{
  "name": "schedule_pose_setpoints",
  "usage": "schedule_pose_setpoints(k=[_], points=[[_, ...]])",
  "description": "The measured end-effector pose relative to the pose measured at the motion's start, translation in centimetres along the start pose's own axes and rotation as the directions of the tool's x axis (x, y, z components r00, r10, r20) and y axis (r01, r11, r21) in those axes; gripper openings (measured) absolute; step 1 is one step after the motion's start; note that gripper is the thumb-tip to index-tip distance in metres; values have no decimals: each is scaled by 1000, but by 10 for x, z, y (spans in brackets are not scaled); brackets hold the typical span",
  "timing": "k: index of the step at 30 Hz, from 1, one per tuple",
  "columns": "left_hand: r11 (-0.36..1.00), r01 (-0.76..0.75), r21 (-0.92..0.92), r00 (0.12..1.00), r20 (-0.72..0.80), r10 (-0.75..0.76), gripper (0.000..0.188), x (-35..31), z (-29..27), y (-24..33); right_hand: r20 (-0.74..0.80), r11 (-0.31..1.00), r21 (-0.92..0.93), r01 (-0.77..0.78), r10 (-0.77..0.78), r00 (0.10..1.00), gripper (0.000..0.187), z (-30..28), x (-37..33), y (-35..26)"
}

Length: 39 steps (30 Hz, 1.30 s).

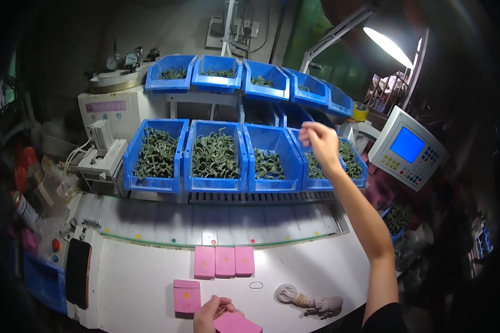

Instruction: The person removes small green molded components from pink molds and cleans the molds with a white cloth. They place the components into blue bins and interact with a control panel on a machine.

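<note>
Close to the front edge of the white worktop, my left hand (212, 312) is closed on a pink block (238, 324), partly cut off by the lower edge. Beside it on the left lies another pink block (186, 299) with a small yellow mark. Three more pink blocks (225, 262) stand side by side further back. My right arm reaches up, with my right hand (321, 143) over a blue bin (320, 184) of small green curled pieces (315, 166). Its fingers are curled together; anything between them is too small to make out.
Blue bins (215, 185) with green pieces stand in two tiers at the back. A control panel (410, 147) with a lit blue screen is at right, under a lamp (389, 46). Gloves (308, 301) and a thin loop (256, 285) lie on the worktop. A black pad (79, 273) is at left.
</note>
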State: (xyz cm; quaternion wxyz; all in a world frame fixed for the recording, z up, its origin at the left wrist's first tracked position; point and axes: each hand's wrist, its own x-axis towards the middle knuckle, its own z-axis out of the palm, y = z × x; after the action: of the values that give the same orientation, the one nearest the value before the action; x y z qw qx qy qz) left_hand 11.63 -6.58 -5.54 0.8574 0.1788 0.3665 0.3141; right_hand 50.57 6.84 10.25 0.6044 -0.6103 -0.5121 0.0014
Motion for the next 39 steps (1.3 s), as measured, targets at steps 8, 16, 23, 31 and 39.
schedule_pose_setpoints(k=[8,16,23,31,39], points=[[981,184,-64,980,93,-178,75,9,36,-10,760,749,17,663,-440,478,40,-13,-254,-146],[945,78,318,792,555,-253,64,-18,36,-2,705,981,-18,191,-123,699,67,-16,-290,-135],[963,267,-28,924,292,-248,61,-20,41,-22,591,966,49,255,-234,772,55,-12,-344,-143],[982,84,170,912,384,-144,65,-19,23,-20,569,986,157,50,-132,811,37,-21,-352,-148],[912,-292,289,777,627,50,85,-40,48,-20,644,753,225,-618,361,674,36,-7,-321,-109]])
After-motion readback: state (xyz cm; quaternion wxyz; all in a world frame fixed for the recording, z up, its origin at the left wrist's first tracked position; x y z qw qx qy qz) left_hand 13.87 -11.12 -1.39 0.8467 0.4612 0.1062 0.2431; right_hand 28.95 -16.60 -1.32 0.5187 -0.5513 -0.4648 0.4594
